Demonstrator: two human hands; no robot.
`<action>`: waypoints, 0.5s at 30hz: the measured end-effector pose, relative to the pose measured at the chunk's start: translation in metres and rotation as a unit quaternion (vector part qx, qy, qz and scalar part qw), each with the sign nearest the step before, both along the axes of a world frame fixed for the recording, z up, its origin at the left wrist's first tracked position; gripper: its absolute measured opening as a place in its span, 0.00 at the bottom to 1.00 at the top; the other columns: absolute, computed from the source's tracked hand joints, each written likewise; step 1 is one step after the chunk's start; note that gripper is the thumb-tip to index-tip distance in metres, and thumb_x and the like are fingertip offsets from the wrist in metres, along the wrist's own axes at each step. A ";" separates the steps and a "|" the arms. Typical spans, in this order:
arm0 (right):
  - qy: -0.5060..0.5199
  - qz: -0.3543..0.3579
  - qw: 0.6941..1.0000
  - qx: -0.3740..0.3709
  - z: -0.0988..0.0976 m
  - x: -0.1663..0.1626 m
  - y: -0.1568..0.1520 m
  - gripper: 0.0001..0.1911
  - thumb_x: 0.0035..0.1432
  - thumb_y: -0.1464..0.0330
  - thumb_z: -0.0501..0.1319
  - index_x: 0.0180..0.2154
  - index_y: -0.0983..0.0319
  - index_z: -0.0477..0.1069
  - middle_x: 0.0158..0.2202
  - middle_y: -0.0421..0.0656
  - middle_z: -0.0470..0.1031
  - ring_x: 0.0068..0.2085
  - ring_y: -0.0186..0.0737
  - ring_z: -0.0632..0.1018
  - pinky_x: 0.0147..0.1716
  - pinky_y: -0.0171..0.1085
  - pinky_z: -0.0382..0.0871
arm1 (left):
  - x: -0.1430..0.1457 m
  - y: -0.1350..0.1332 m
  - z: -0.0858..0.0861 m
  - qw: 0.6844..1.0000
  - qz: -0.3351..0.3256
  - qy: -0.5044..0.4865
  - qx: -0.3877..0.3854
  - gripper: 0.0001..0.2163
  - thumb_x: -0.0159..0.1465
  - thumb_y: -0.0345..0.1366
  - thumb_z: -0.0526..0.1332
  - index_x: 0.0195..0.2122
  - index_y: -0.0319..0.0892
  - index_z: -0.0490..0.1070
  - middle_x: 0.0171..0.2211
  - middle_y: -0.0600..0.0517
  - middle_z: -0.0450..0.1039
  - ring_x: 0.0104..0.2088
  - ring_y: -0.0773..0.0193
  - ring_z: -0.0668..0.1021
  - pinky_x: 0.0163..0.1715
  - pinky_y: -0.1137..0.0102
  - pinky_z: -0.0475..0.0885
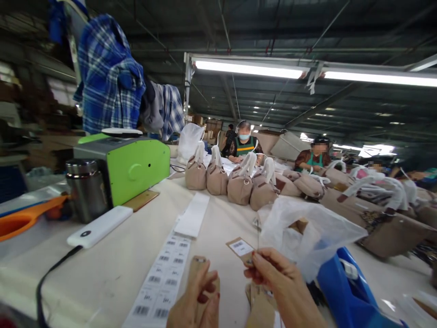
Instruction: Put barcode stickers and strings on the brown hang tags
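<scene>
My right hand (285, 287) pinches a brown cardboard hang tag (235, 242) by its end, between thumb and fingers. The tag carries a white barcode sticker, and a thin string rises from the pinch. My left hand (196, 298) hovers over or rests on a pile of brown tags (197, 264), its fingers bent and apart from the thumb; whether it touches them I cannot tell. Beneath my right hand lie more brown tags (260, 305), partly hidden. A sheet of barcode stickers (160, 275) runs along the table left of my left hand, with a blank white strip (194, 214) at its far end.
Several beige handbags (239, 184) stand across the table, beside a clear plastic bag (307, 228) and blue container (348, 282). On the left are a green-grey machine (136, 168), steel flask (85, 189), white power bank (100, 225) and orange-handled tool (30, 216). Co-workers (244, 146) sit opposite.
</scene>
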State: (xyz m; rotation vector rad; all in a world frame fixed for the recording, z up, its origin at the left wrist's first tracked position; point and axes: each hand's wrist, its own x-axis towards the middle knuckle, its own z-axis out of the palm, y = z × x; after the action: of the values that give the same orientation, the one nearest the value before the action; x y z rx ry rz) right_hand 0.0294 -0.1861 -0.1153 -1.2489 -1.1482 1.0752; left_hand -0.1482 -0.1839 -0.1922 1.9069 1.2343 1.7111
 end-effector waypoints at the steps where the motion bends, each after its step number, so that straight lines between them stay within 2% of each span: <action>1: 0.015 -0.004 1.000 0.001 0.003 -0.001 0.008 0.18 0.48 0.55 0.65 0.30 0.64 0.75 0.27 0.43 0.77 0.29 0.35 0.76 0.29 0.32 0.66 | -0.001 0.004 -0.005 1.000 0.009 -0.004 -0.003 0.16 0.65 0.41 0.54 0.54 0.47 0.63 0.41 0.51 0.78 0.32 0.68 0.80 0.33 0.78 0.76; 5: 0.045 0.009 0.999 -0.002 0.009 -0.009 0.029 0.16 0.45 0.56 0.68 0.29 0.63 0.76 0.27 0.42 0.77 0.31 0.36 0.75 0.33 0.35 0.67 | -0.004 0.017 -0.016 0.999 0.037 -0.019 -0.005 0.17 0.64 0.44 0.54 0.51 0.44 0.67 0.42 0.48 0.77 0.36 0.62 0.80 0.35 0.72 0.77; 7: 0.026 0.008 1.000 -0.012 0.010 -0.015 0.035 0.16 0.43 0.56 0.68 0.28 0.63 0.77 0.29 0.44 0.77 0.33 0.39 0.75 0.36 0.38 0.67 | -0.003 0.022 -0.021 0.999 0.043 -0.016 -0.018 0.19 0.63 0.46 0.54 0.51 0.43 0.67 0.44 0.47 0.76 0.37 0.61 0.80 0.34 0.71 0.78; 9: -0.035 -0.008 0.999 -0.008 0.011 -0.019 0.041 0.16 0.43 0.55 0.67 0.27 0.62 0.78 0.37 0.48 0.78 0.42 0.46 0.75 0.41 0.42 0.66 | -0.002 0.025 -0.029 0.999 0.043 -0.010 -0.024 0.19 0.63 0.48 0.53 0.50 0.43 0.67 0.42 0.47 0.76 0.37 0.61 0.80 0.32 0.72 0.78; 12: -0.124 -0.059 0.990 0.020 0.013 -0.019 0.051 0.15 0.40 0.55 0.67 0.23 0.61 0.78 0.49 0.50 0.73 0.54 0.54 0.68 0.46 0.45 0.62 | -0.001 0.027 -0.047 0.998 0.053 0.016 -0.004 0.19 0.65 0.48 0.51 0.48 0.42 0.68 0.39 0.47 0.77 0.34 0.63 0.80 0.32 0.75 0.77; 13: -0.136 -0.076 0.987 0.029 0.013 -0.018 0.055 0.15 0.39 0.56 0.67 0.23 0.61 0.78 0.50 0.50 0.72 0.54 0.54 0.68 0.46 0.44 0.61 | -0.001 0.027 -0.054 0.998 0.061 0.033 0.011 0.18 0.65 0.48 0.50 0.48 0.42 0.68 0.38 0.47 0.78 0.35 0.63 0.80 0.33 0.75 0.77; 15: -0.139 -0.098 0.985 0.043 0.012 -0.016 0.064 0.15 0.38 0.56 0.67 0.21 0.62 0.77 0.42 0.49 0.75 0.46 0.49 0.73 0.42 0.41 0.63 | -0.002 0.028 -0.067 0.993 0.082 0.079 0.043 0.17 0.66 0.46 0.49 0.47 0.42 0.69 0.38 0.47 0.78 0.35 0.63 0.80 0.35 0.75 0.76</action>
State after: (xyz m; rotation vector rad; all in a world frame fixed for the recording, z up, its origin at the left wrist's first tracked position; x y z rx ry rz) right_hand 0.0130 -0.1216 -0.1028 -1.4419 -1.2355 0.7131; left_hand -0.1502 -0.1561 -0.2592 2.0771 1.4343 1.7475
